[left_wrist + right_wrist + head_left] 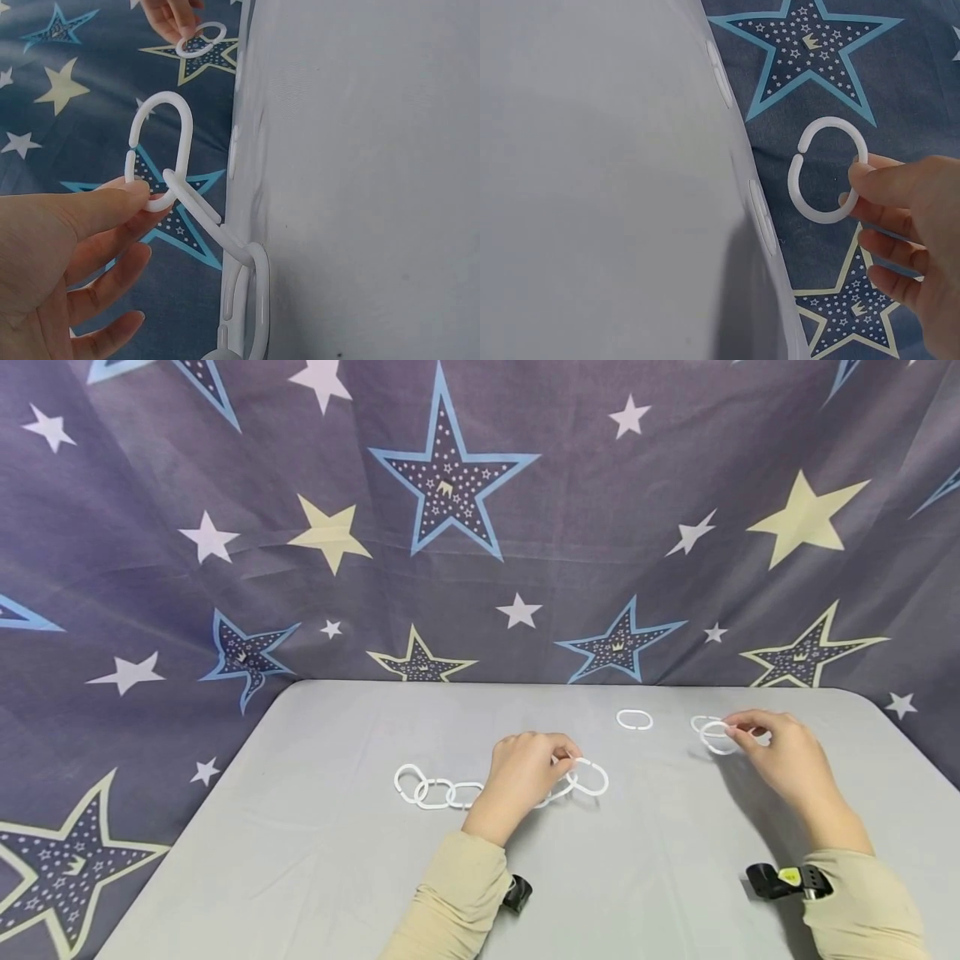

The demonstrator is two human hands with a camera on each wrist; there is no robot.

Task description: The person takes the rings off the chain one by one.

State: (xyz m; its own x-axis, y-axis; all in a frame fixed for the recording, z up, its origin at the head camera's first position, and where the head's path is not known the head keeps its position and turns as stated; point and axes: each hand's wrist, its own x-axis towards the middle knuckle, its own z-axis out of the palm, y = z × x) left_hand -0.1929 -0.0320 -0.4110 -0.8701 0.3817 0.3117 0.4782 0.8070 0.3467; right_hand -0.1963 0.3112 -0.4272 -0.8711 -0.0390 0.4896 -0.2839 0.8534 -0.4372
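Observation:
My left hand (522,777) pinches the end link (187,139) of a white plastic chain (435,807) between thumb and index finger; its other fingers are spread loosely. That link is an oval ring with a small split in one side, raised off the table. The rest of the chain trails left, partly hidden behind the hand. Off to the right, my right hand (787,760) holds up a single white split link (827,122) by its side, between thumb and fingertips. The gap in this ring faces away from the fingers.
On the grey table (300,877), a loose white link (634,729) lies toward the back. Another loose link (694,719) is just behind the one in my right hand. A star-patterned cloth (562,527) hangs along the back and left of the table.

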